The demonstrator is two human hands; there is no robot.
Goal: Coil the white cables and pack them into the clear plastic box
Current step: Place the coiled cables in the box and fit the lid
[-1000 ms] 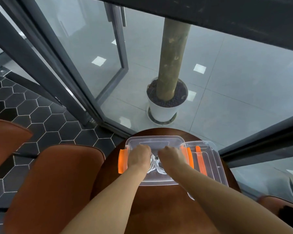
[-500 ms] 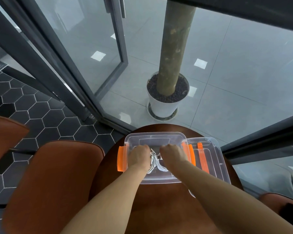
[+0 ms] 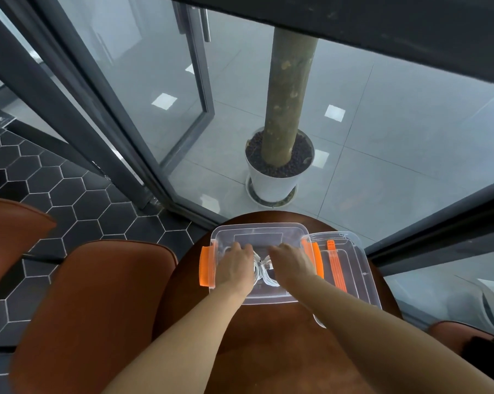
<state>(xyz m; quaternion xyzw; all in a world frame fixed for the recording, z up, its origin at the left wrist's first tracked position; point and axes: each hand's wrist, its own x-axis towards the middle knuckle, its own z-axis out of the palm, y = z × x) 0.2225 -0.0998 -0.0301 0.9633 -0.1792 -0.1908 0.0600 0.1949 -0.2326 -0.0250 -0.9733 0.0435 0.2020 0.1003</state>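
A clear plastic box (image 3: 258, 227) with orange side latches stands on the round brown table (image 3: 271, 345). Coiled white cables (image 3: 264, 273) lie inside it, showing between my two hands. My left hand (image 3: 234, 265) lies palm down in the left half of the box, fingers stretched forward over the cables. Over the right half, my right hand (image 3: 292, 263) lies the same way. Both hands press on the coils and hide most of them.
The box's clear lid (image 3: 354, 268), with orange clips, lies on the table against the box's right side. Brown chairs (image 3: 98, 302) stand to the left. Beyond the table are a glass wall and a white plant pot (image 3: 274, 186).
Both hands stay in the box. Their fingers have stretched forward and lie flatter on the cables than before.
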